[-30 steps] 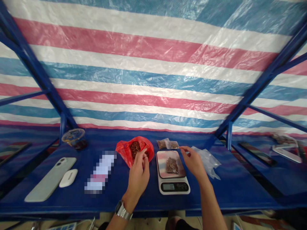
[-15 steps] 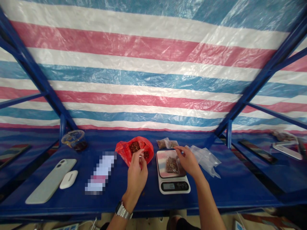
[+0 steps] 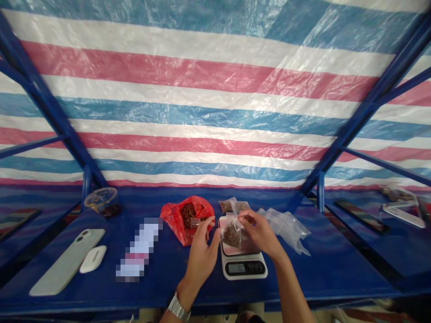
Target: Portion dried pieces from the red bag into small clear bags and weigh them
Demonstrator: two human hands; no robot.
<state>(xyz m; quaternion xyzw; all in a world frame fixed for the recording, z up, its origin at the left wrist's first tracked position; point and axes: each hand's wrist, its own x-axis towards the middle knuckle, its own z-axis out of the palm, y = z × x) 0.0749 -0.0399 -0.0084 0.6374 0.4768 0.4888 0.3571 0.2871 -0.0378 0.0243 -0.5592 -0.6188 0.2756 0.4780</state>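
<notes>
My right hand (image 3: 257, 228) pinches the top of a small clear plastic bag (image 3: 232, 236) with brown, seed-like bits in it. The bag is over the steel plate of a white kitchen scale (image 3: 247, 269); whether it still touches the plate I cannot tell. My left hand (image 3: 203, 251), a metal watch on its wrist, is beside the scale with fingers and thumb apart and nothing between them. Just beyond it, an open red plastic bag (image 3: 171, 220) holds reddish-brown bits, and a small clear cup-like piece (image 3: 195, 223) lies on them.
Two filled small bags (image 3: 226, 206) lie behind the scale. Flat clear bags (image 3: 286, 229) are to its right. On the left are a pale phone (image 3: 67, 262), a white earbud case (image 3: 93, 259), a blurred-out item (image 3: 139, 249) and a lidded plastic tub (image 3: 103, 202). Blue metal bars (image 3: 353, 107) slant up both sides.
My left hand has left the red bag and come right toward the scale; the cup-like piece now shows on the bits. My right hand has gripped the small bag and shifted it left.
</notes>
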